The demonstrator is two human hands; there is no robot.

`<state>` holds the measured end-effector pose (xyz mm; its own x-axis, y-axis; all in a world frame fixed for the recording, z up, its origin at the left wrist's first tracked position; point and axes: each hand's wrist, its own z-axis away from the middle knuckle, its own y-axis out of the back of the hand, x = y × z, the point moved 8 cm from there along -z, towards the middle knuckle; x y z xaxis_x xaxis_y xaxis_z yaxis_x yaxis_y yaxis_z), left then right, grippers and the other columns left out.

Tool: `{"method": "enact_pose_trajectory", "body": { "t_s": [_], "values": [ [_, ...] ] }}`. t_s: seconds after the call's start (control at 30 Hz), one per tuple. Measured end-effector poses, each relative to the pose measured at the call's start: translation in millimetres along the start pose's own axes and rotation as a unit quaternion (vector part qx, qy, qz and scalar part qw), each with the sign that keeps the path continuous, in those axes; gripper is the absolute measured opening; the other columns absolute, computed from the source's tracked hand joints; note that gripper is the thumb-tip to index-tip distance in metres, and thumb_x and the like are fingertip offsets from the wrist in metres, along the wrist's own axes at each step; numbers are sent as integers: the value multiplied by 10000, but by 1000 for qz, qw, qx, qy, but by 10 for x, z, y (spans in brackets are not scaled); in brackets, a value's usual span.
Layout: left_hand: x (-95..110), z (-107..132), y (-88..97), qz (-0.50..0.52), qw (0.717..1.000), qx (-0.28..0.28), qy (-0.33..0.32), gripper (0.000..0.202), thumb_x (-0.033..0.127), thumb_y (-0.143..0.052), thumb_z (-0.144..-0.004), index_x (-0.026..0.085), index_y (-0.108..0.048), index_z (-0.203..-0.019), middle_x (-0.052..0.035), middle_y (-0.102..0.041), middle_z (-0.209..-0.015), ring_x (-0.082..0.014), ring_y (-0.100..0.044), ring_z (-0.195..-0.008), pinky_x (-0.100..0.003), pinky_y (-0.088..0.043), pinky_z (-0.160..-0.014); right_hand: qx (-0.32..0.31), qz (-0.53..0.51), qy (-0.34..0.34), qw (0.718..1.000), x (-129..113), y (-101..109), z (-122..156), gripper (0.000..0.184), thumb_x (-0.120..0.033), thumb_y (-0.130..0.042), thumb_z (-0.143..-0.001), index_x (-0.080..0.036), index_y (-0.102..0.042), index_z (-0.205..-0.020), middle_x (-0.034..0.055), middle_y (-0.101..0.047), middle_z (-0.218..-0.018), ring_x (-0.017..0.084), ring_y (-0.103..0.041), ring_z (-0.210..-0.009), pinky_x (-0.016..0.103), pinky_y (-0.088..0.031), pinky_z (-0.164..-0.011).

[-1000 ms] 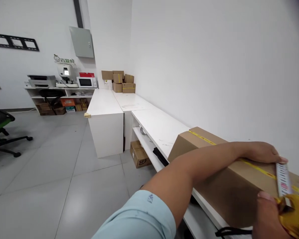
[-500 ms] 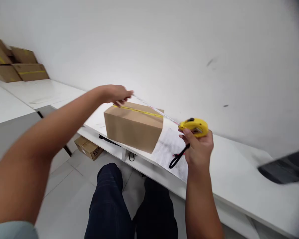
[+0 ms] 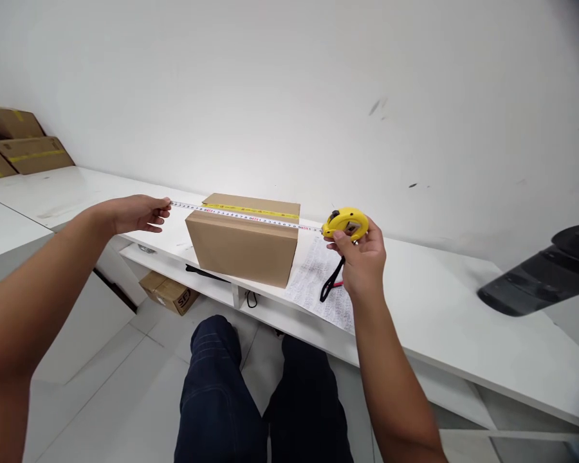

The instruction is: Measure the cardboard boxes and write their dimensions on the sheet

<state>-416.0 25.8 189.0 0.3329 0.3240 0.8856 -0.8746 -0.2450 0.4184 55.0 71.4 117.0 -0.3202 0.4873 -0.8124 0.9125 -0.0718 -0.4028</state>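
Observation:
A closed cardboard box (image 3: pixel 241 250) with yellow tape along its top sits on the white bench. My left hand (image 3: pixel 142 214), out past the box's left side, pinches the end of the white measuring blade (image 3: pixel 231 214). The blade runs taut across the top of the box; whether it touches the cardboard I cannot tell. To the right of the box, my right hand (image 3: pixel 364 257) grips the yellow tape measure case (image 3: pixel 350 223). A black wrist strap (image 3: pixel 329 283) hangs from the case over a printed sheet (image 3: pixel 313 289).
Several taped cartons (image 3: pixel 33 154) are stacked at the far left of the bench (image 3: pixel 439 308). A dark bottle (image 3: pixel 535 276) is at the right. Under the bench, a small carton (image 3: pixel 168 291) lies on the floor, left of my legs. A white wall rises behind.
My left hand has moved left and down, from above the box to beyond its left side, drawing out more blade. My right hand with the tape measure has shifted slightly left and up.

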Motion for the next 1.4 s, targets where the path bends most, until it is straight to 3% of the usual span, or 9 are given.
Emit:
{"method": "enact_pose_trajectory", "body": {
  "t_s": [0.27, 0.4, 0.53, 0.7, 0.8, 1.0, 1.17, 1.27, 1.4],
  "values": [
    [-404, 727, -142, -37, 990, -33, -132, 340, 499, -607, -916, 184, -657, -799, 23, -626, -755, -107, -554, -760, -286, -488, -820, -99, 8, -87, 991, -18, 48, 520, 869, -361, -935, -616, -275, -538, -1384, 18, -658, -1087, 173, -670, -878, 323, -597, -736],
    [-1093, 1490, -1259, -17, 964, -248, -91, 358, 605, -713, -783, 259, -699, -692, 17, -624, -692, -165, -534, -692, -295, -440, -683, -277, 44, -222, 934, 281, -31, 1563, 428, -311, -884, -733, -252, -691, -1111, 40, -652, -1054, 192, -644, -891, 326, -574, -756],
    [-1984, 1914, -2349, 114, 962, -245, 38, 473, 670, -710, -753, 215, -624, -654, 11, -570, -633, -155, -514, -643, -298, -427, -685, -299, 32, -334, 893, 679, 85, 2507, 383, -382, -894, -710, -242, -680, -995, 32, -631, -1001, 190, -601, -850, 323, -517, -741],
    [-2832, 2111, -3063, 166, 948, -234, 136, 655, 855, -698, -650, 206, -639, -707, 1, -578, -660, -150, -533, -628, -308, -440, -666, -247, 6, -439, 864, 1042, 399, 3042, 492, -515, -886, -693, -221, -650, -1009, 17, -630, -876, 194, -594, -797, 356, -494, -760],
    [-2966, 1914, -2854, 162, 967, -148, 130, 734, 904, -685, -598, 230, -679, -888, -1, -609, -691, -167, -559, -600, -333, -478, -629, -209, -49, -456, 864, 1059, 502, 2925, 783, -472, -938, -626, -270, -584, -1295, 16, -651, -966, 210, -648, -846, 374, -524, -792],
    [-2350, 835, -1294, 128, 962, 233, -57, 866, 844, -689, -656, 248, -578, -1274, -125, -646, -1285, -316, -595, -1252, -470, -491, -1060, -242, -62, -374, 893, 978, 85, 1889, 1407, -282, -926, -689, -304, 104, -1646, -20, -672, -1013, 149, -675, -866, 325, -548, -836],
    [-1781, 232, -909, 151, 962, 178, -142, 883, 902, -535, -726, 240, -605, -1306, -167, -543, -1510, -360, -435, -1474, -528, -437, -1146, -273, -23, -358, 893, 1087, -336, 1411, 1380, -358, -916, -681, -297, 58, -1658, 25, -673, -1102, 79, -638, -558, 232, -496, -525],
    [-1638, 226, -940, 152, 967, 112, -170, 757, 873, -596, -709, 242, -725, -1106, -168, -610, -1443, -418, -517, -1397, -577, -515, -1051, -340, -30, -358, 869, 981, -450, 1414, 1340, -338, -930, -659, -281, -51, -1668, 61, -663, -1164, 73, -629, -549, 230, -492, -508],
    [-1495, 354, -665, 211, 929, 187, -238, 616, 792, -644, -749, 289, -670, -1103, -95, -649, -1333, -358, -540, -1363, -562, -470, -1130, -413, -66, -315, 852, 629, -444, 1423, 1306, -364, -942, -638, -244, -142, -1664, 36, -669, -1074, 118, -630, -715, 250, -520, -606]
  ]
}}
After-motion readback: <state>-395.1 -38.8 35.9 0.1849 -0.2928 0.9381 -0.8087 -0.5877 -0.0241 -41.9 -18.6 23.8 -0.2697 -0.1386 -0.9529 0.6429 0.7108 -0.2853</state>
